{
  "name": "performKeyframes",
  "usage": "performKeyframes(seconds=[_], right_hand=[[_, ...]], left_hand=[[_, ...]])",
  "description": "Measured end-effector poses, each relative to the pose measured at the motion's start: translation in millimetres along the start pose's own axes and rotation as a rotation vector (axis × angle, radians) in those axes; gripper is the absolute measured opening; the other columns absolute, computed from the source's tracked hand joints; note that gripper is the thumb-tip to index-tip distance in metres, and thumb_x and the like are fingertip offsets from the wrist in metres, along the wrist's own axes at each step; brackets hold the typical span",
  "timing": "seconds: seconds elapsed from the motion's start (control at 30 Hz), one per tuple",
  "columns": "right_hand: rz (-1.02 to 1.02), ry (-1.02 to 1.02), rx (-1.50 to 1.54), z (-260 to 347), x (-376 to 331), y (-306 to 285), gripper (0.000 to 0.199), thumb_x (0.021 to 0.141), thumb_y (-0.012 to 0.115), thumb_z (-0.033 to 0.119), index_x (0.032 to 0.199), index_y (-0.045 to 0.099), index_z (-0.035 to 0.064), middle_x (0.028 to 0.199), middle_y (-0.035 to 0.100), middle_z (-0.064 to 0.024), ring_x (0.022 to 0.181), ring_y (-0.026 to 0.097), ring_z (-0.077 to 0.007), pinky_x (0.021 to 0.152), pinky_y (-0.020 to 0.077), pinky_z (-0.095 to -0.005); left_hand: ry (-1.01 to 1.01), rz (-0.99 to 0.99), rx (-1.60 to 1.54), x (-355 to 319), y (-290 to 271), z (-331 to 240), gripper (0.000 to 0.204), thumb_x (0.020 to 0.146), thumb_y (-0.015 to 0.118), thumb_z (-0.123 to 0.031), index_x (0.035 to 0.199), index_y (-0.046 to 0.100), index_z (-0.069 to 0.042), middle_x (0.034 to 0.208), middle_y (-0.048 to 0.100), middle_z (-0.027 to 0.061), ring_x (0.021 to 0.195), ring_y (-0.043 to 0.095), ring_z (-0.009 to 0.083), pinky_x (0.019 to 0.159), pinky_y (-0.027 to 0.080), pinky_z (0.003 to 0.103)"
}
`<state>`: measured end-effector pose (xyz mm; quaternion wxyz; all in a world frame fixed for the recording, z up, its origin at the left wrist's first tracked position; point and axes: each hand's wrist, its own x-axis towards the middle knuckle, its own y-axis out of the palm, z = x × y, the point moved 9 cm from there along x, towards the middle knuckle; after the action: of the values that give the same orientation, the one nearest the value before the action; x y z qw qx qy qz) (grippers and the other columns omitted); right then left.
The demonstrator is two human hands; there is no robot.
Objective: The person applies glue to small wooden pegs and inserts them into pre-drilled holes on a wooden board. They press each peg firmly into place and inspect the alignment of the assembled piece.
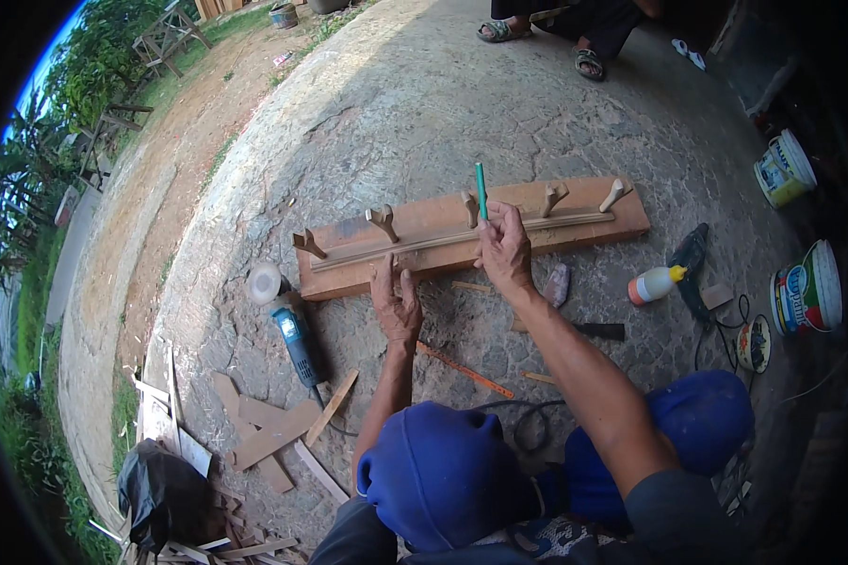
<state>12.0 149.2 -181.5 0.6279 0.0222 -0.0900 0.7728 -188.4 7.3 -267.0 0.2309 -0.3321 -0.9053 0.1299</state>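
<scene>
Our right grip [507, 250] is closed on a green pencil [482, 193], which it holds nearly upright between thumb and fingers in the head view, above the near edge of a brown wooden plank [337, 279]. Our left grip [396, 303] is loose and holds nothing we can see; its fingers reach over that same edge, close to a long thin wooden slat [433, 244], though we cannot tell whether they touch it. The plank lies in front of us on the rough concrete floor [377, 141], with the slat running along it and five short wooden pegs [383, 223] in a row just beyond, the rightmost one tilted to the right and the middle one partly hidden by our right grip and the pencil. Just beside the plank's left end we have a teal angle grinder [297, 339]; nearer to us lies an orange measuring strip [464, 369]. To our right are a bottle with a yellow cap [655, 284], a dark green power tool [691, 268] and two paint buckets [806, 287]. Wood offcuts [278, 435] and a black plastic bag [163, 494] lie at lower left, and another person's sandalled feet [589, 64] show beyond the plank.
</scene>
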Motion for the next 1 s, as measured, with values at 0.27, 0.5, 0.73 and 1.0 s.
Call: performKeyframes(seconds=[0.27,0.5,0.73,1.0], right_hand=[[-0.008,0.273,0.372,-7.9,-4.2,0.4,0.032,0.104,0.055,0.036,0.116,0.044,0.0077,0.084,0.065,-0.0087,0.054,0.060,-0.0101,0.041,0.0490,-0.0233],[-0.022,0.365,0.466,-2.2,2.2,-0.8,0.039,0.104,0.050,0.049,0.112,0.044,0.0113,0.081,0.068,-0.0115,0.050,0.061,-0.0121,0.040,0.0487,-0.0233],[-0.058,0.346,0.423,-25.2,-4.8,-5.3,0.042,0.103,0.053,0.049,0.108,0.044,0.0084,0.075,0.062,-0.0070,0.046,0.057,-0.0093,0.036,0.0441,-0.0221],[-0.012,0.433,0.318,-58.5,-24.1,7.1,0.039,0.103,0.054,0.047,0.108,0.048,0.0088,0.071,0.059,-0.0036,0.046,0.056,-0.0097,0.038,0.0444,-0.0236]], left_hand=[[0.104,-0.031,-0.035,-30.5,-8.8,-34.7,0.042,0.097,0.062,-0.010,0.138,0.058,-0.006,0.127,0.067,0.0179,0.118,0.062,0.0383,0.111,0.041,0.049],[0.070,-0.025,-0.085,-28.8,-11.8,-31.4,0.040,0.096,0.061,-0.007,0.137,0.060,-0.003,0.127,0.067,0.0176,0.116,0.064,0.0343,0.104,0.046,0.043],[0.038,-0.022,-0.107,-34.3,-4.7,-18.2,0.039,0.097,0.061,-0.008,0.136,0.060,-0.002,0.125,0.067,0.0193,0.115,0.064,0.0329,0.101,0.047,0.041],[-0.003,-0.018,-0.138,-40.9,-16.8,-3.9,0.038,0.096,0.061,-0.008,0.133,0.062,-0.002,0.123,0.068,0.0190,0.114,0.065,0.0339,0.100,0.049,0.041]])
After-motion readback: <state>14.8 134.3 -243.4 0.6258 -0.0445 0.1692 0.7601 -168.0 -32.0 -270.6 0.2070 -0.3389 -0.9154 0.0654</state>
